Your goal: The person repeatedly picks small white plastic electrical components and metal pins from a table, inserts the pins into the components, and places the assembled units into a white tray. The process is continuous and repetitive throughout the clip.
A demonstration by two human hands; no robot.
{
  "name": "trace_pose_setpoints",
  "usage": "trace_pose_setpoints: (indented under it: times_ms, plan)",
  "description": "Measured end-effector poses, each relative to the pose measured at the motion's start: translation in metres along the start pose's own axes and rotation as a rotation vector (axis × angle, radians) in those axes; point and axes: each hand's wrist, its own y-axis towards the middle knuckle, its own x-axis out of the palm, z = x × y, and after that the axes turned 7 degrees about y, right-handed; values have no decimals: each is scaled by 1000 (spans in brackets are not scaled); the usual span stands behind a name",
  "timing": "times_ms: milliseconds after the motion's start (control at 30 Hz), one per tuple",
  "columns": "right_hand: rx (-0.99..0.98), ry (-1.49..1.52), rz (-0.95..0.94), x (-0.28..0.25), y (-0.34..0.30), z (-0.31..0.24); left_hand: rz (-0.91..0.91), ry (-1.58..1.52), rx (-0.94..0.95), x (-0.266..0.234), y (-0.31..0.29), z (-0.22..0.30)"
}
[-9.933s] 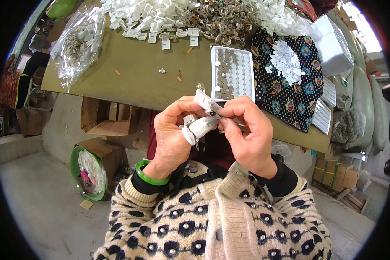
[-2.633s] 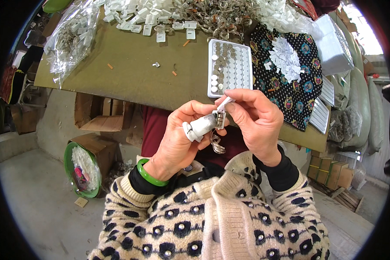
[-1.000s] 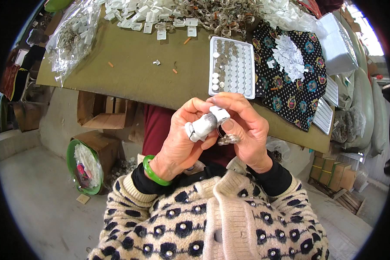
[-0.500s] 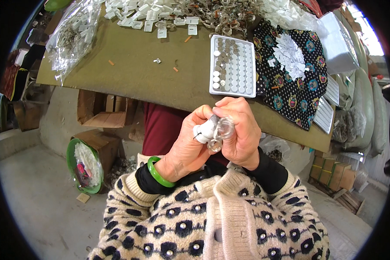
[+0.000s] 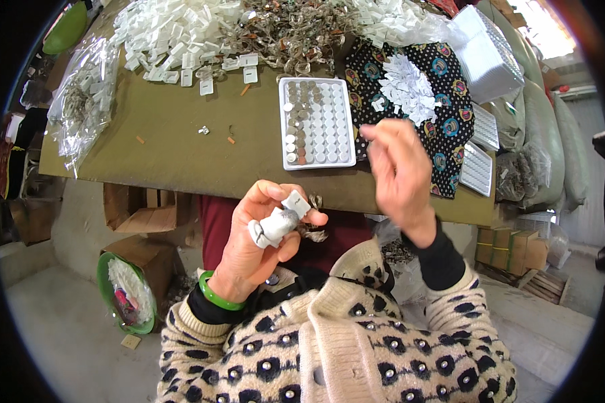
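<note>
Your left hand (image 5: 262,242) grips a white clip (image 5: 296,203); your right hand (image 5: 396,171), blurred, grasp unclear, hovers beside the mostly unfilled tray (image 5: 316,122).

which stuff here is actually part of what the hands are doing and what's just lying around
In use: left hand, small white piece, right hand, white compartment tray, white pieces pile.
Lying about: clear plastic bag, cardboard boxes, green basin, patterned cloth.
</note>
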Motion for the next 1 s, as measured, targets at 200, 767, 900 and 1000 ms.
trace_pose_setpoints:
  times_ms: [200, 767, 900, 1000]
  plan:
    - [-91, -327, -34, 3, 31, 66, -16, 119, -35, 6, 1, -5]
    - [-85, -313, -131, -7, 16, 69, -28, 88, -87, -3, 4, -6]
    - [-59, -335, -210, -12, 17, 71, -11, 92, -85, -6, 3, -6]
    - [-74, -403, -248, -13, 17, 74, 14, 81, -99, -6, 2, -7]
